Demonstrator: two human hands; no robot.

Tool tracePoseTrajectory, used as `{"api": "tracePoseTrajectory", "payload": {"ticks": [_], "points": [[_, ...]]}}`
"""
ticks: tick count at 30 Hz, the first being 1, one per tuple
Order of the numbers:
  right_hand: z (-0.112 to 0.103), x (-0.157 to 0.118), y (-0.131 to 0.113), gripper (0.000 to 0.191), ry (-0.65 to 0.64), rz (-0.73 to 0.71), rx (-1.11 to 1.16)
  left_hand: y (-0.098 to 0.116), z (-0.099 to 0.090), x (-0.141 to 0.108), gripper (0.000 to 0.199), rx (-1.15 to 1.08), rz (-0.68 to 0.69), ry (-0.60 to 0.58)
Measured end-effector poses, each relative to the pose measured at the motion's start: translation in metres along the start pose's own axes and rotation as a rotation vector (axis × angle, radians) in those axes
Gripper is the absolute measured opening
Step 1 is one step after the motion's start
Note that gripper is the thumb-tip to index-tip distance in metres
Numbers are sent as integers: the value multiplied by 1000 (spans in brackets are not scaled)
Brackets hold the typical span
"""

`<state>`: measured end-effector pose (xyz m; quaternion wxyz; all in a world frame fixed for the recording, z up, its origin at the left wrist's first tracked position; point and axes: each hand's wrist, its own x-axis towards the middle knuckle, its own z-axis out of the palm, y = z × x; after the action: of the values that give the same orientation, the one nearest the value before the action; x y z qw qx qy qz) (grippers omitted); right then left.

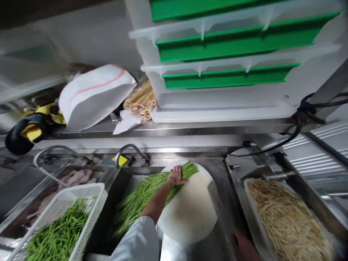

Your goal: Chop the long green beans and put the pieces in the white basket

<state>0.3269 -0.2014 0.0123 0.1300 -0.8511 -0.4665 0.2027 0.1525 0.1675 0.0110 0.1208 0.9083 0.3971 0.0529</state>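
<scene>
Long, thin green stalks that look like garlic scapes (146,190) lie in a bunch, their cut ends on a round white cutting board (187,217) and the rest trailing left into a sink. My left hand (176,175) lies over the bunch near those ends, fingers closed around its top. At the bottom edge my right hand (240,246) is a dark blur, right of the board and apart from the stalks; its fingers cannot be made out. A flat greyish shape (213,197), perhaps a blade, lies along the board's right edge.
A white basket (102,190) of cut green pieces stands left, beside a sink with pale meat (76,177). Curved taps (127,146) rise behind. At right is a tray of bean sprouts (288,217). A steel shelf (190,127) with stacked plastic bins (217,99) hangs above.
</scene>
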Motion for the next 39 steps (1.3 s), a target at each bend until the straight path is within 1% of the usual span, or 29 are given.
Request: {"api": "tracePoseTrajectory", "payload": {"ticks": [1,2,4,6,8,11,14,17,20,25,28,30,33,35,37,39], "points": [[-11,10,-6,47,-95,0,17,1,6,-6,75,-3,-1,-7],[-21,20,-12,47,-126,15,6,3,11,-14,73,-9,1,-15],[-38,39,-29,47,-162,39,-53,12,21,-34,73,-15,20,-29],[-47,50,-46,46,-183,24,-124,23,30,-57,74,4,55,-50],[-47,51,-60,42,-210,1,-181,37,38,-81,76,33,92,-72],[-39,38,-70,38,-249,-57,-237,56,45,-115,76,52,126,-91],[-33,24,-72,38,-278,-85,-267,70,45,-143,78,29,137,-106],[-33,19,-70,38,-284,-71,-261,79,40,-159,80,23,131,-133],[-34,22,-68,38,-275,-55,-260,84,32,-162,80,78,99,-172],[-31,26,-66,35,-258,-49,-275,88,23,-154,86,142,54,-227],[-29,25,-65,34,-246,-52,-279,88,23,-153,95,138,51,-203],[-28,25,-65,33,-241,-53,-275,88,24,-154,97,138,53,-174],[-26,26,-61,30,-236,-50,-263,88,25,-153,91,150,29,-158],[-25,28,-57,29,-236,-47,-254,88,24,-149,87,157,-23,-153],[-23,30,-54,29,-237,-42,-247,89,23,-146,86,159,-77,-148],[-22,31,-51,30,-238,-40,-241,89,22,-143,87,154,-99,-149]]}}
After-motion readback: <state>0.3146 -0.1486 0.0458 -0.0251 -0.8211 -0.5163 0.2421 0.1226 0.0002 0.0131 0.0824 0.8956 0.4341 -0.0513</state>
